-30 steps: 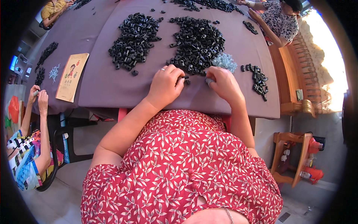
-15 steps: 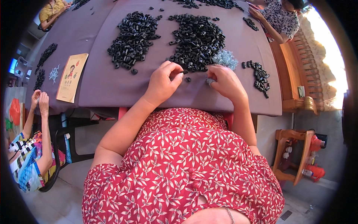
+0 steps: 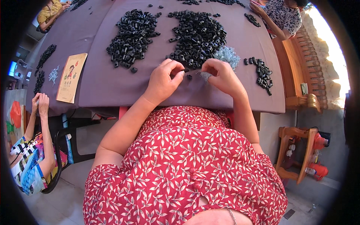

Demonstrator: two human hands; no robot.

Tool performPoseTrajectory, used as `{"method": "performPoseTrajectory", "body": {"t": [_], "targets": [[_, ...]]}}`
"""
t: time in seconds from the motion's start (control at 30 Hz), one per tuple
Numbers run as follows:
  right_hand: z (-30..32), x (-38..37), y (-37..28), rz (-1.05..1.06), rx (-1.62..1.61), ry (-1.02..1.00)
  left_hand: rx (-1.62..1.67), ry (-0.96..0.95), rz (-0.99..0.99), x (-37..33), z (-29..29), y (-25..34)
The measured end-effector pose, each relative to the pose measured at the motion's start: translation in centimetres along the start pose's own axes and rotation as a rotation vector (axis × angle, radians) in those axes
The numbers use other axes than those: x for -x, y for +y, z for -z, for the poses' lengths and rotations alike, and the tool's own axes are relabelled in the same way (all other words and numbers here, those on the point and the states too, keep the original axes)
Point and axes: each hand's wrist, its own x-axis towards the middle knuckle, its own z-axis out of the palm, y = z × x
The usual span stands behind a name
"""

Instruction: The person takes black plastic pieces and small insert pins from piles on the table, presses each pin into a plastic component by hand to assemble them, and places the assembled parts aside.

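My left hand (image 3: 163,79) is closed in a pinch on a small black plastic piece (image 3: 186,70). Facing it, my right hand (image 3: 225,78) has thumb and forefinger together on a thin silvery metal piece (image 3: 198,72), too fine to make out fully. More silvery bits (image 3: 205,76) show beneath its fingers. Just beyond that hand lies a heap of small silvery metal pieces (image 3: 227,55). A large pile of short black tubular pieces (image 3: 197,33) sits right beyond both hands. One loose black piece (image 3: 189,77) rests on the cloth between them.
A second black pile (image 3: 133,37) lies to the left, a smaller group (image 3: 263,75) to the right. The brown tablecloth (image 3: 150,95) also bears a booklet (image 3: 72,77). A person's hands (image 3: 40,103) work at the left edge; others sit across. A wooden rack (image 3: 296,152) stands right.
My right hand has moved left, closer to my left hand, bringing the thin silvery piece near the black one. My left hand stays almost in place.
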Motion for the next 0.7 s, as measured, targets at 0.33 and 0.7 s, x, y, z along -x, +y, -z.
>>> {"method": "performPoseTrajectory", "body": {"t": [0.33, 0.7], "targets": [[-2.1, -0.4, -0.6, 0.052, -0.358, 0.088, 0.148, -0.057, -0.069, -0.1, 0.0, 0.2], [-3.4, -0.2, -0.5, 0.034, -0.358, 0.075, 0.26, -0.129, 0.074, 0.3, -0.2, 0.2]]}}
